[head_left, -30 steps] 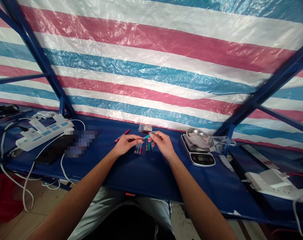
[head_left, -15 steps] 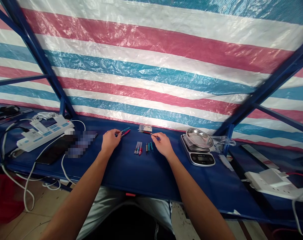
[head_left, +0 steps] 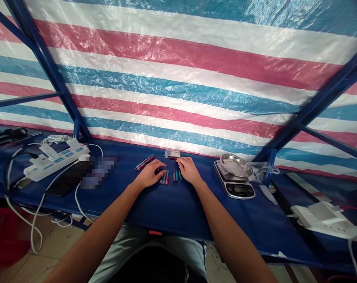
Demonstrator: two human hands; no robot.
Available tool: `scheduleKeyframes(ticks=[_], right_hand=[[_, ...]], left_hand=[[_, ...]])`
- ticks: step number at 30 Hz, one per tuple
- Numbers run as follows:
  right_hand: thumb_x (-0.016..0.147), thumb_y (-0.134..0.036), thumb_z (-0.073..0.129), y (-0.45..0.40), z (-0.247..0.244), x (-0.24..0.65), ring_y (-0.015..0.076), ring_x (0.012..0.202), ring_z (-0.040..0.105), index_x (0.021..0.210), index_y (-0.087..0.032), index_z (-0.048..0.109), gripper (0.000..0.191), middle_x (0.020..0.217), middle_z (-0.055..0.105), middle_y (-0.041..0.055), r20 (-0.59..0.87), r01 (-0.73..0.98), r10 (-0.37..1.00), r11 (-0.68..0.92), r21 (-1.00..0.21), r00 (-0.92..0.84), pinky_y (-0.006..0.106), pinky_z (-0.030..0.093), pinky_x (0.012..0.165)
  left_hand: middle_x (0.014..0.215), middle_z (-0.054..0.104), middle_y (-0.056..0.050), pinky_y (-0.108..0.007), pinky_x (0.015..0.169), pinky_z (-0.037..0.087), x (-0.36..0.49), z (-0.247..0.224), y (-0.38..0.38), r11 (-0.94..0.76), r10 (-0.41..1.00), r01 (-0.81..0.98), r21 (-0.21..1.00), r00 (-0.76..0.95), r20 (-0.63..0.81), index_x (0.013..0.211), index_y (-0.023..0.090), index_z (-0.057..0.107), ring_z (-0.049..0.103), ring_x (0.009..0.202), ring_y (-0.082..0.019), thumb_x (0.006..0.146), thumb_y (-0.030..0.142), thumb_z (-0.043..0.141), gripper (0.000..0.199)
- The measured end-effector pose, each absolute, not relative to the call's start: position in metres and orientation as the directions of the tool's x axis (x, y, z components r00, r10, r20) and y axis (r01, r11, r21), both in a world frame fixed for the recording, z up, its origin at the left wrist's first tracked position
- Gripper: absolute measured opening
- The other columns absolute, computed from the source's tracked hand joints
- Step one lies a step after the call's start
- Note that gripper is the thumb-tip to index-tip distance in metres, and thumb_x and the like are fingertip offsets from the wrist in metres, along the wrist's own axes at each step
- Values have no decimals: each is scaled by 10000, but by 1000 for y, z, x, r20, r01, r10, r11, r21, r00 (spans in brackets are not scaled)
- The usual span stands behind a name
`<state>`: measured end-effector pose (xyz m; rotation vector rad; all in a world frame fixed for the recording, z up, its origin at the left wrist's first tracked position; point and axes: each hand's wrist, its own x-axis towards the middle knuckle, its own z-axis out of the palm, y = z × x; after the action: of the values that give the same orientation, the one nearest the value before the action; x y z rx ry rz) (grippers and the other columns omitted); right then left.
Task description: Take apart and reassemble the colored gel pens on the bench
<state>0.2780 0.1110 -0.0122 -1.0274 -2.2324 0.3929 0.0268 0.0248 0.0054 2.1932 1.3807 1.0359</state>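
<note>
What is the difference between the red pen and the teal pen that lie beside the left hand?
The red pen has a red body, while the teal pen has a teal-blue body. The teal pen lies on the far side, and the red pen lies nearer the left hand. Both lie flat and slanted the same way, side by side on the blue table cover.

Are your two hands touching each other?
Apart. The head view shows a gap between the left hand and the right hand, with pens lying between them.
</note>
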Motion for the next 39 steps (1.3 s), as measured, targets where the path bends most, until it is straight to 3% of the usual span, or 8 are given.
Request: scheduleKeyframes(ticks=[9,13,20,33,39], right_hand=[[1035,-217,554,113,-11,280,291,1122,567,1207,-220,784,287,1163,705,121,418,612,778,627,-482,-469,440,466,1046],[1011,-194,590,116,-10,285,279,1045,570,1113,-237,822,258,1083,709,104,391,613,791,612,-500,-470,432,485,1003],[1012,-194,592,118,-10,291,249,1028,621,1088,-269,827,258,1093,743,80,339,565,767,634,-528,-544,425,474,1008],[991,-202,616,118,-14,301,263,1028,615,1076,-266,824,233,1046,726,82,309,579,830,549,-603,-465,412,498,964],[978,-193,620,119,-15,301,258,1013,614,1082,-272,829,247,1033,736,71,303,572,830,546,-612,-468,416,491,976]], left_hand=[[1336,615,-113,-371,828,574,25,6,20,-480,877,598,642,320,358,1397,280,674,663,943,-232,888,259,665,509],[1270,644,-110,-393,856,584,21,-5,29,-448,890,602,661,232,391,1356,267,684,679,913,-223,909,248,638,450],[1108,763,-111,-457,886,585,21,-17,53,-384,908,598,703,104,407,1245,240,738,732,953,-294,940,336,668,327],[1029,766,-90,-389,891,596,28,-6,79,-436,894,653,619,236,381,1082,206,755,733,929,-239,929,158,619,210],[1020,763,-80,-369,867,599,29,-7,84,-447,892,614,650,255,373,1052,207,759,731,899,-223,907,135,617,215]])
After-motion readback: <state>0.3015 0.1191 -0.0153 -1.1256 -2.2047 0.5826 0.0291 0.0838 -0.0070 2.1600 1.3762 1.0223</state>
